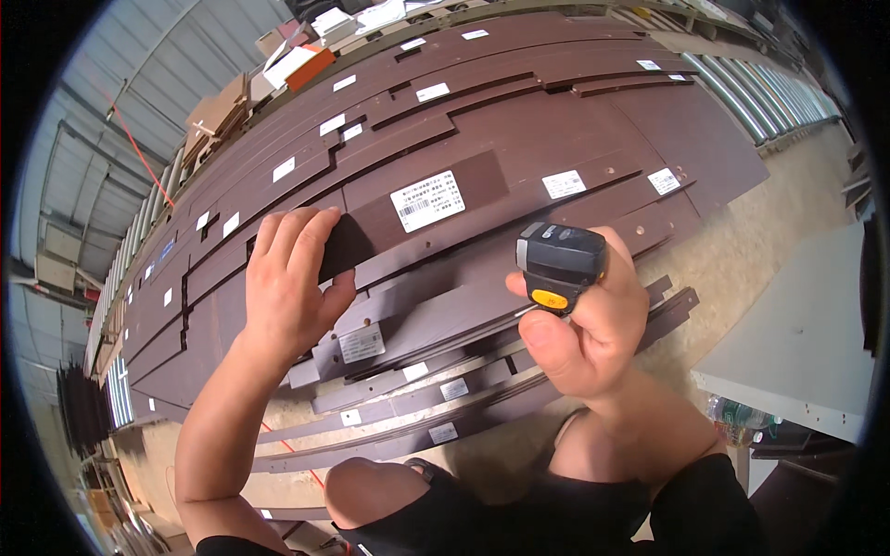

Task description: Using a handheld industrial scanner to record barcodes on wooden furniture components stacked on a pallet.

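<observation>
My left hand [289,273] grips the near-left end of a short dark brown board [487,176], fingers over its top and thumb at the lower edge. The board is tilted up, and a white barcode label [426,201] on its face is in plain sight. In my right hand [598,329] is a small black barcode scanner [567,252] with a yellow button, its thumb just below the button. The scanner is held over the near edge of the board stack, right of the label. Wide brown panels [565,139] spread out under and beyond both hands, many bearing white labels.
Metal rollers [756,97] run along the far right. Cardboard pieces [215,113] and an orange box [311,69] sit behind the panels at the upper left. A pale grey tabletop [797,329] stands at right, with plastic bottles [737,412] by its near edge.
</observation>
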`<act>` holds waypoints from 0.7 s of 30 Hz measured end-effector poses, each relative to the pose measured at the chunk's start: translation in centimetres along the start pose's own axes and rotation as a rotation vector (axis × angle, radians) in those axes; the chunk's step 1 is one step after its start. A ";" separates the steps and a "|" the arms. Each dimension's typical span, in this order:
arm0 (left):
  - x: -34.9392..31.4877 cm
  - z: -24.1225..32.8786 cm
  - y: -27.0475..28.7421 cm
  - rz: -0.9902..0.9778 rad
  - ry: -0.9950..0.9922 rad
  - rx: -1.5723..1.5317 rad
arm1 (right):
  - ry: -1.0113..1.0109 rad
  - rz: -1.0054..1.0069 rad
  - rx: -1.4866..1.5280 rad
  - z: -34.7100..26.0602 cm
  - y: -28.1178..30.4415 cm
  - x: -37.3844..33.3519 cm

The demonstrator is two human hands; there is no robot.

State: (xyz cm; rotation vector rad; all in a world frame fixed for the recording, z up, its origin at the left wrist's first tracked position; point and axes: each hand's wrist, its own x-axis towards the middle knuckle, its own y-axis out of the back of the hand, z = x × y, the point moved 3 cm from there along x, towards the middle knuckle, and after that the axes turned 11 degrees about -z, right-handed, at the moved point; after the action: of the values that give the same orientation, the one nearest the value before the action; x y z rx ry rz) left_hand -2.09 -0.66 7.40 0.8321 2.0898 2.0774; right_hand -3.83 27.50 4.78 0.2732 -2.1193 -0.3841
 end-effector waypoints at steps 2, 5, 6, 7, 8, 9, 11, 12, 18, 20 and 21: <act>-1.3 -0.6 0.6 -0.001 0.029 0.001 | 0.000 -0.023 0.037 -0.3 -0.8 0.1; -3.4 -1.5 1.4 -0.009 0.075 0.015 | 0.023 -0.084 0.041 -0.6 -2.0 -0.2; -3.9 -1.9 1.6 -0.001 0.096 0.001 | 0.022 -0.087 0.055 -0.5 -2.5 -0.4; -4.4 -2.3 1.7 0.004 0.125 0.016 | 0.020 -0.091 0.069 -0.5 -2.9 -0.7; -5.0 -2.5 1.7 0.009 0.153 0.030 | 0.013 -0.102 0.082 -0.9 -3.2 -1.0; -5.6 -3.0 2.0 0.033 0.214 -0.004 | -0.009 -0.185 0.144 -1.7 -3.4 -0.8; -6.9 -4.6 1.8 -0.004 0.297 -0.076 | 0.068 -0.331 0.162 -2.4 -4.3 -0.9; -7.1 -5.7 1.2 -0.026 0.363 -0.162 | 0.139 -0.322 0.250 -2.5 -5.0 -1.3; -5.1 -10.9 -7.3 -0.299 0.422 -0.330 | 0.139 -0.373 0.424 -5.0 -8.0 -2.7; -3.5 -11.1 -9.4 -0.346 0.348 -0.294 | 0.127 -0.381 0.463 -5.4 -8.3 -2.7; -3.0 -11.5 -10.5 -0.360 0.342 -0.280 | 0.129 -0.368 0.472 -5.8 -8.3 -2.6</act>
State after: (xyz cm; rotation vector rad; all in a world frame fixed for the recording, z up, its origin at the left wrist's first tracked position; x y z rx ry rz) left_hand -7.78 -11.64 -2.62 0.0586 1.8409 2.3423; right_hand 2.83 19.71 2.61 0.9430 -2.0068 -0.0647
